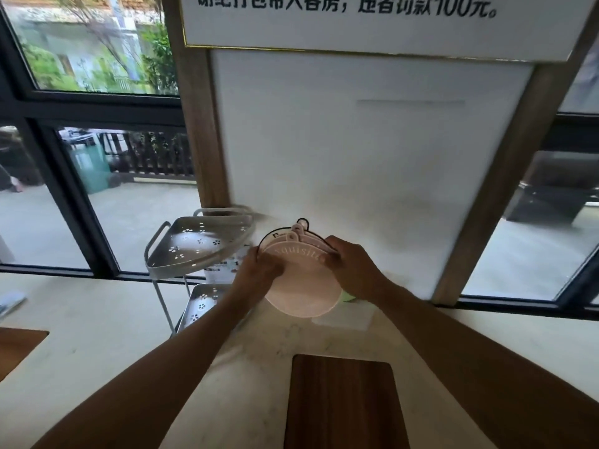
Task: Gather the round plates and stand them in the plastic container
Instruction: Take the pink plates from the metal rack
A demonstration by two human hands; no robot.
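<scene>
Wooden board (340, 400) lies nearest on the pale counter (97, 335); beyond it, left hand (259, 270) and right hand (351, 265) clamp the upright stack of round plates (301, 286) from either side, above the counter; plastic container not identifiable. Risk: the rear plates could slide out if side pressure eases. Front plate reads "squisit"; wall sign (356, 21) ends "100元"; 2-tier rack (201, 247) stands left.

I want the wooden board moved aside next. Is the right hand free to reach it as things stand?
Probably not yet. The right hand and the left hand are both clamped on the stack of round plates. The wooden board lies bare and near on the counter, so the path is clear once the plates are set down.
</scene>
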